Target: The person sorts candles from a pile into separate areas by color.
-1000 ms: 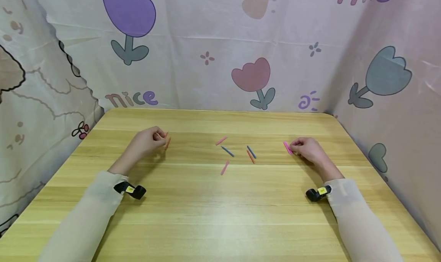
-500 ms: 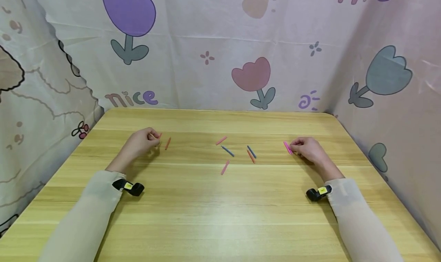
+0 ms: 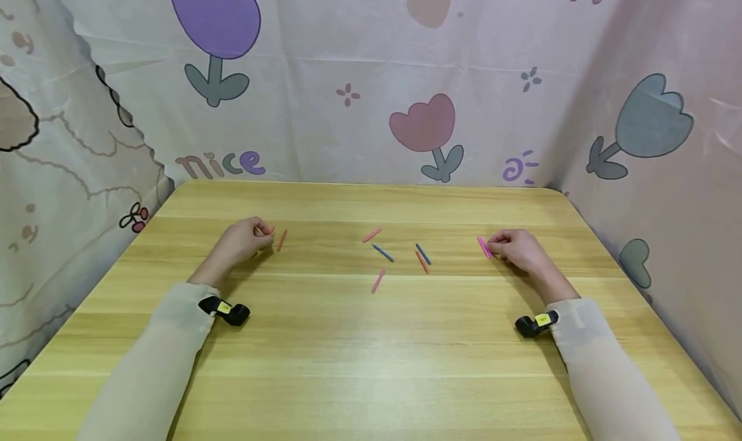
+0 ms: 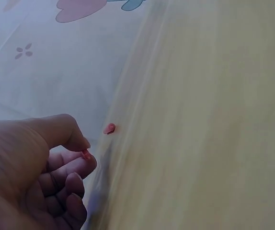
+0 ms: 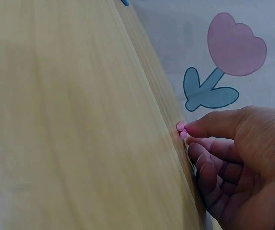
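In the head view my left hand (image 3: 246,240) is at the left of the table, thumb and index finger pinching a small orange-red stick (image 4: 85,154). Just to its right, apart from the fingers, a similar orange stick (image 3: 281,240) lies on the wood. Over on the right, my right hand (image 3: 518,250) has its thumb and forefinger at a pair of bright pink sticks (image 5: 181,130) lying side by side. It seems to pinch the nearer one; the fingertips partly hide it. Its other fingers are curled beneath.
Between the hands, several thin sticks lie scattered on the wooden table (image 3: 371,344): a pink stick (image 3: 372,235), a blue stick (image 3: 382,253), a lower pink stick (image 3: 379,281), another blue stick (image 3: 424,253) and a red-orange stick (image 3: 422,262). A printed cloth (image 3: 313,125) hangs behind.
My left hand has drawn its stick leftward, away from the orange stick lying there, then shifted slightly back to the right. The right hand has stayed in place.
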The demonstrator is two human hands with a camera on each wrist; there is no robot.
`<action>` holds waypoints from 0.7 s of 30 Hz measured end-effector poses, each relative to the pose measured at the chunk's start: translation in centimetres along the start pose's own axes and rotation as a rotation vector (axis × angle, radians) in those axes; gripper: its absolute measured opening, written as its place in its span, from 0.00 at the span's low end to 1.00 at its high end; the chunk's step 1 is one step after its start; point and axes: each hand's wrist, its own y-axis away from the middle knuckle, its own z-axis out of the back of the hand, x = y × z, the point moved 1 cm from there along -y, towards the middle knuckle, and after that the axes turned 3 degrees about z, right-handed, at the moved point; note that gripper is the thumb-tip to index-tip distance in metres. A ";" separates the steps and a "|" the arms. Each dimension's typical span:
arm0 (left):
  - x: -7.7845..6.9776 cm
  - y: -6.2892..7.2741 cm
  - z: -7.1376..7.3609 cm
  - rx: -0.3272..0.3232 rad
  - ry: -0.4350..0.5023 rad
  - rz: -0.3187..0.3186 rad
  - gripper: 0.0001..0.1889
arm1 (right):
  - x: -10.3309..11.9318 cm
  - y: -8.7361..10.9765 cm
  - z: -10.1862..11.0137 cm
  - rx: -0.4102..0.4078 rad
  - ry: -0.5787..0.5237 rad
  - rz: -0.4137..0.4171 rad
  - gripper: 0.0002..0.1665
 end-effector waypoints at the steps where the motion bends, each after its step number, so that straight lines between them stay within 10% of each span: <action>1: 0.0 0.0 0.0 0.001 -0.004 0.000 0.10 | 0.0 0.0 0.0 0.002 -0.004 -0.006 0.18; 21: 0.0 -0.4 -0.8 -0.029 -0.088 -0.025 0.10 | 0.1 0.2 0.0 -0.008 -0.002 0.028 0.17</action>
